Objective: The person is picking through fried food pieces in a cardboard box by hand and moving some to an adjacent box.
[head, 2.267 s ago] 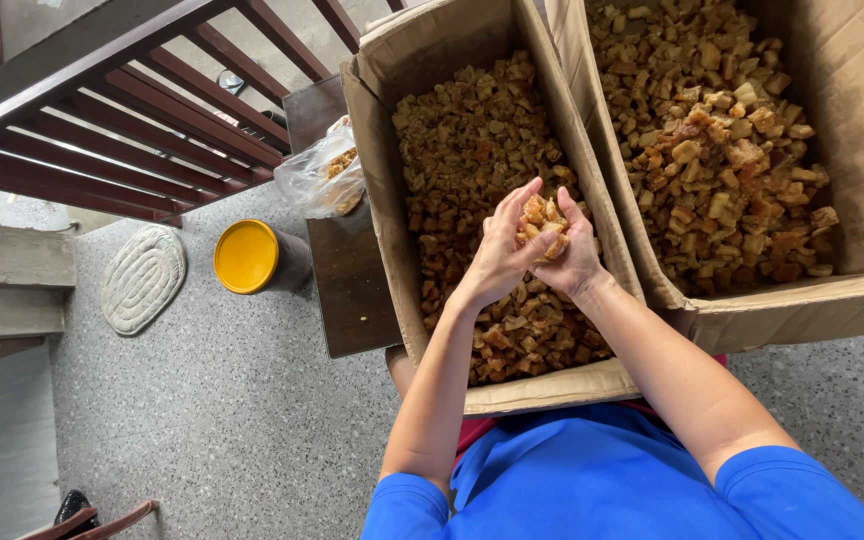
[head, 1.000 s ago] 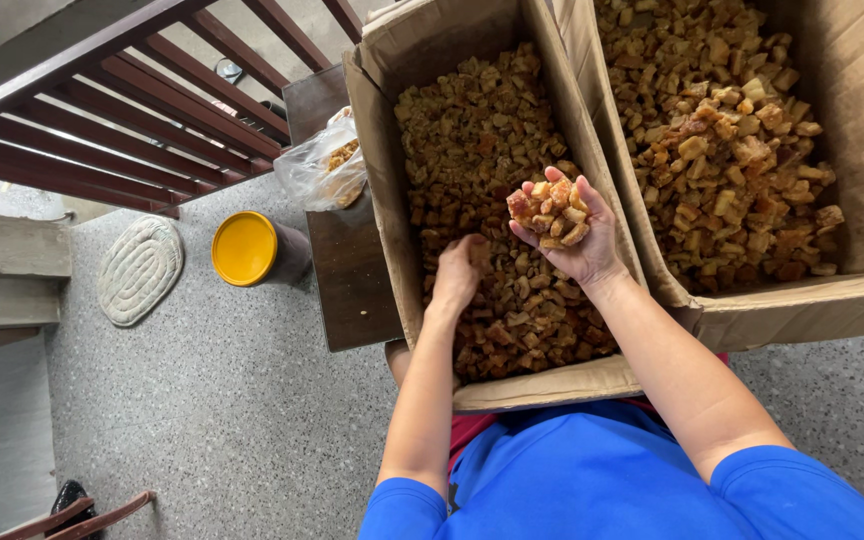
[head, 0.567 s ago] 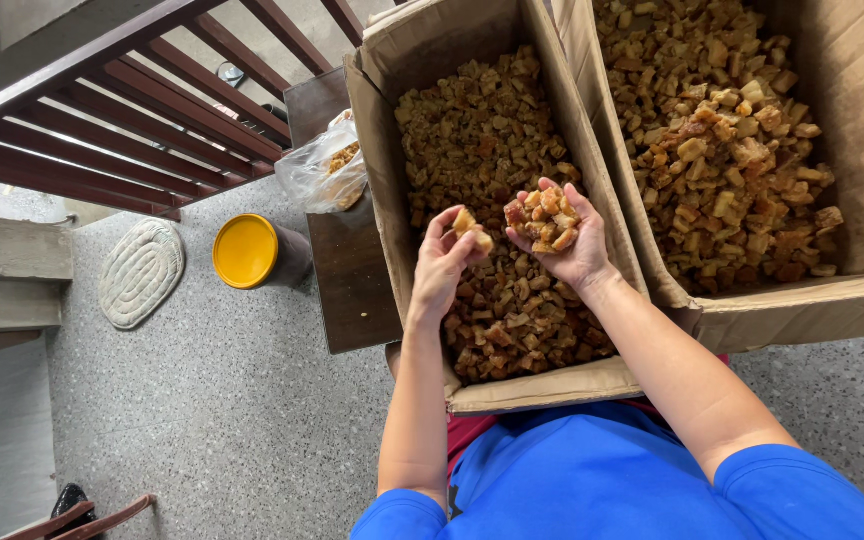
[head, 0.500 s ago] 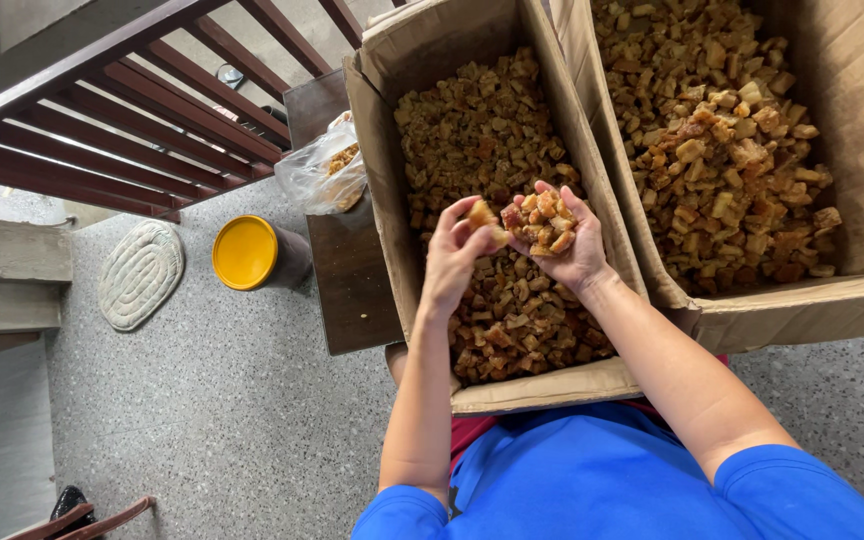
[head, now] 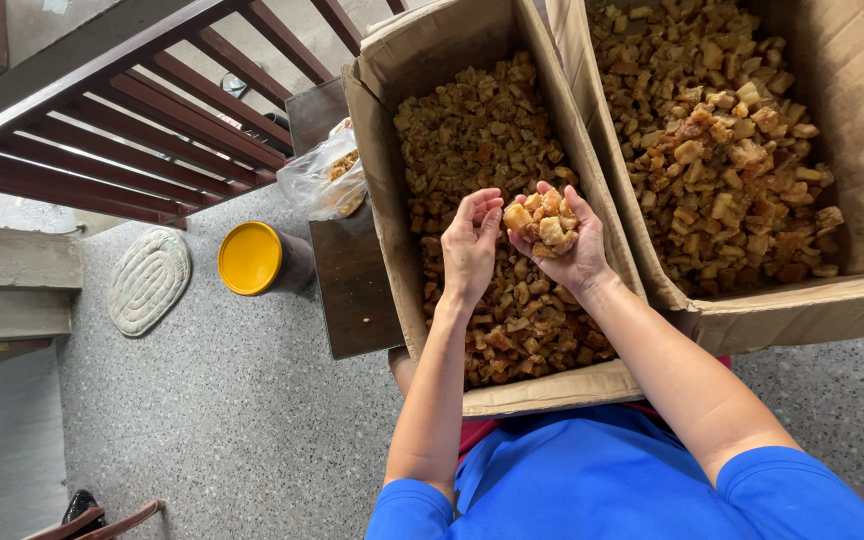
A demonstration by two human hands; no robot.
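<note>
Our right hand [head: 564, 245] cups a heap of rough golden-brown fried chunks [head: 544, 222] above the narrow brown cardboard box [head: 384, 190]; our left hand [head: 470, 245], fingers loosely curled, touches the heap.

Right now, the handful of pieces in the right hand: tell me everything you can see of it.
The handful of pieces is a small heap of golden-brown, irregular chunks that look dry and crisp. It sits in the cupped, palm-up right hand, held above the narrower cardboard box, which is filled with similar chunks. The left hand is close beside it, fingertips by the heap's edge; whether they touch it is unclear.
</note>
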